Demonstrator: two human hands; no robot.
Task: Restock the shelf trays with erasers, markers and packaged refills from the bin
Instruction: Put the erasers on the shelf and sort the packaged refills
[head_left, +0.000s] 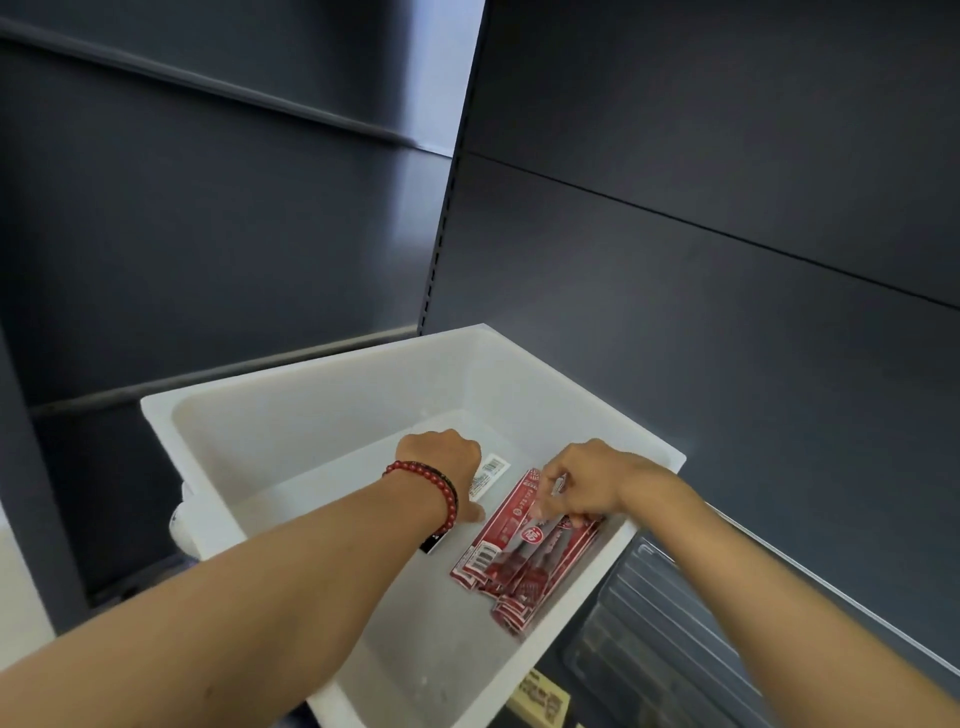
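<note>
Head view showed both hands down inside the white bin (291, 415), set against dark shelving (701, 270). The right hand (582, 478) pinched the top end of the red refill packs (519, 556) – a loose stack lying along the bin's right wall. The left hand (441, 457), a red bead bracelet (436, 483) at its wrist, sat over a white barcoded pack (491, 470) – its fingers were hidden, so its grip could not be told. A clear tray (649, 623) lay just right of the bin.

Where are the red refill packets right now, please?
In the head view, the red refill packets lie in the white bin, along its right wall, under the right hand.
</note>
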